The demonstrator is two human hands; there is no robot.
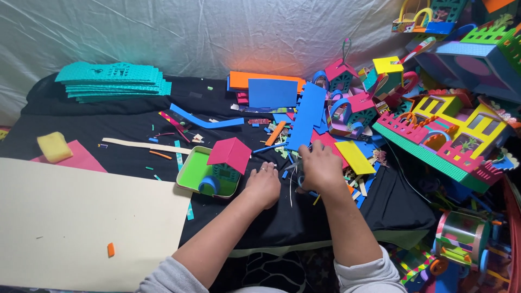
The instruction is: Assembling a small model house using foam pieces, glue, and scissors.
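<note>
Cream board fills the near left of your black cloth, with one orange scrap lying on it. Behind it sit a yellow sponge on a pink sheet, and farther back a teal stack of foam sheets. Next comes the small foam house: pink roof, green tray, blue arch at the front. Your left hand rests on the cloth just right of that house, fingers curled under into a loose fist; whether it grips anything, you cannot tell from this angle. Your right hand is just beside it, knuckles up, fingers bent down into the scrap pile and apparently closed on a blue-handled tool, likely scissors, mostly hidden beneath the palm. Behind your hands lie an orange sheet, blue sheets and a yellow piece. Farther right, finished foam houses crowd together in pink, yellow, green and blue.
</note>
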